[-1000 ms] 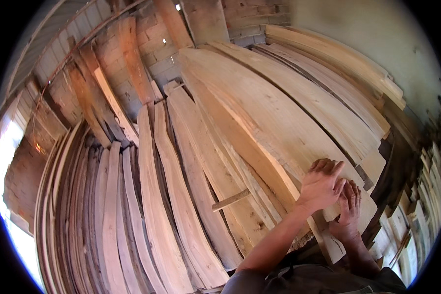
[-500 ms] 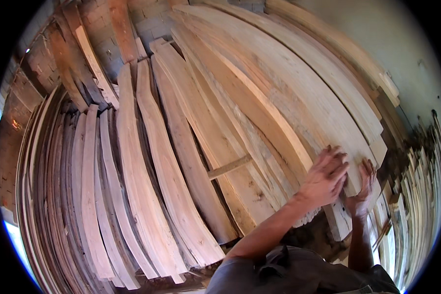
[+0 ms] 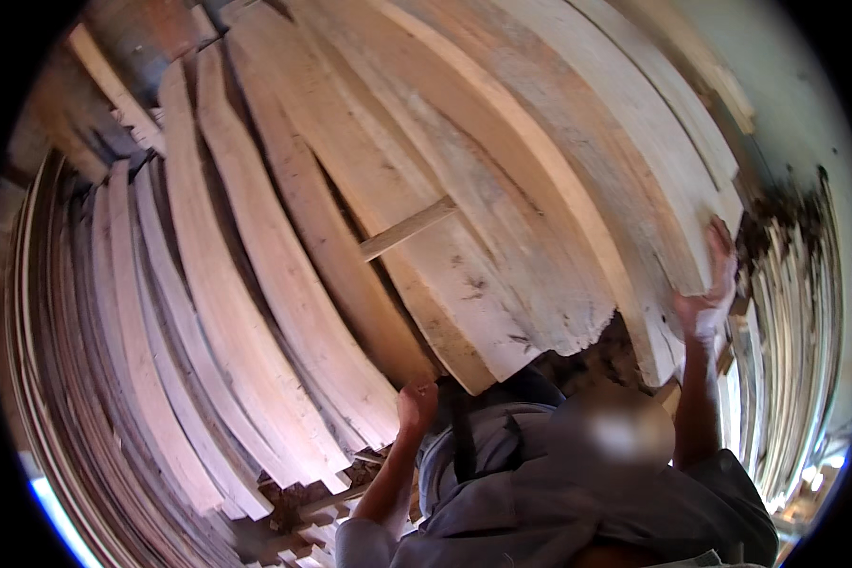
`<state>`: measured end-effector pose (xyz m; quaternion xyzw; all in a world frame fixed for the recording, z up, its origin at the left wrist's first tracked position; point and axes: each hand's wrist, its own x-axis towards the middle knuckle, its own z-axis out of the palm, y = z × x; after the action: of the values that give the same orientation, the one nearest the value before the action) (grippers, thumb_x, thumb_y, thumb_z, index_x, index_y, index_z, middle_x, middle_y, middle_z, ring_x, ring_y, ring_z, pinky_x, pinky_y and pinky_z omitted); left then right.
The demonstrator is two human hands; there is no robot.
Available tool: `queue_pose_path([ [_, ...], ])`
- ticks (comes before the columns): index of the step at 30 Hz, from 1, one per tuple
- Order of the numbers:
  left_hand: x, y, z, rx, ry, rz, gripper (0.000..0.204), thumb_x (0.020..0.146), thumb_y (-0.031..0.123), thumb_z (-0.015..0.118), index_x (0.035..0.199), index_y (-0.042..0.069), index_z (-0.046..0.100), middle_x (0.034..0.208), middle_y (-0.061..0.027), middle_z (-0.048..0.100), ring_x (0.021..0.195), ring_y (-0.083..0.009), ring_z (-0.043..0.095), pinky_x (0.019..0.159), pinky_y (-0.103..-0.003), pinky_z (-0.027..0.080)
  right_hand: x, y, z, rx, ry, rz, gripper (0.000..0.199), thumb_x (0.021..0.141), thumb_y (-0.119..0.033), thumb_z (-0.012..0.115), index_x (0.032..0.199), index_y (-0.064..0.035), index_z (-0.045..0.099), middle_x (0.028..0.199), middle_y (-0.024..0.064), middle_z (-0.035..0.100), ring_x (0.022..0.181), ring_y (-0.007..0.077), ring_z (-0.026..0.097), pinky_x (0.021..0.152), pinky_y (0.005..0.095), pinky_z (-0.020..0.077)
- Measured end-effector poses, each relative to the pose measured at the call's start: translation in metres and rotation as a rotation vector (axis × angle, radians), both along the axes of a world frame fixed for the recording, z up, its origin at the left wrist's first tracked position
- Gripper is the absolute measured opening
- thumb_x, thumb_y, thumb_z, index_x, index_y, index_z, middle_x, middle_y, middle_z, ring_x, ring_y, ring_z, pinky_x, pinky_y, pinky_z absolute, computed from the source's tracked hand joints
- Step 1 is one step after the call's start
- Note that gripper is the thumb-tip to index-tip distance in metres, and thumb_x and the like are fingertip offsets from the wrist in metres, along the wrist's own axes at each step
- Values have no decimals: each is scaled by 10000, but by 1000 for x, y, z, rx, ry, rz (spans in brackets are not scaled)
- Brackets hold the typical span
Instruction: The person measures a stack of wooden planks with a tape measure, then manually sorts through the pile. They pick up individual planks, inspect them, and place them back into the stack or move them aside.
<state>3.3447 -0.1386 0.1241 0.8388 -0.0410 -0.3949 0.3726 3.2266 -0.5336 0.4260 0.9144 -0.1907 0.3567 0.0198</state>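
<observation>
Both hands have parted since half a second ago: the left hand (image 3: 417, 405) has dropped to the lower end of the wide pale leaning wooden plank (image 3: 502, 237), fingers curled under its edge, while the right hand (image 3: 710, 284) grips the plank's right edge, fingers wrapped round it. Narrower curved pale boards (image 3: 227, 312) lean beside it on the left.

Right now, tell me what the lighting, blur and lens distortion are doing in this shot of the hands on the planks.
Head view: fisheye bends the straight planks into arcs toward the black rim; warm light falls on the upper boards, deep shadow sits under their lower ends; bright glare at the lower left edge; the right hand gripping a plank edge is slightly soft, the left hand dimmer; a blurred patch sits near the bottom centre.
</observation>
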Motion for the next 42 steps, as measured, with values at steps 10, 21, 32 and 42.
queue_pose_path([
  [10,-77,132,-97,301,-163,395,534,778,312,591,1161,-60,621,1124,-278,630,1087,-375,607,965,-382,461,2,5,14,-6,43,54,793,554,88,551,1334,-23,458,1394,195,467,1325,396,403,1106,532,283],
  [21,-135,160,-112,601,127,428,454,716,298,623,1093,50,674,1085,-226,662,1047,-377,612,916,-431,479,-1,-6,8,-28,43,29,712,610,-42,540,1318,-6,471,1396,208,466,1308,421,414,1102,544,286],
  [32,41,116,-72,265,-689,236,566,741,195,690,1248,-8,545,1333,-259,475,1279,-421,384,1079,-499,317,-3,-2,-2,147,-53,104,781,919,-646,378,1380,-18,439,1436,193,418,1349,362,372,1115,494,276],
  [42,47,311,-86,757,-117,964,1097,631,426,830,1484,60,245,1544,-233,183,1424,-402,155,1154,-504,156,-15,-15,-36,149,-91,16,653,855,-6,596,1455,-96,357,1490,110,366,1366,278,353,1121,420,300],
])
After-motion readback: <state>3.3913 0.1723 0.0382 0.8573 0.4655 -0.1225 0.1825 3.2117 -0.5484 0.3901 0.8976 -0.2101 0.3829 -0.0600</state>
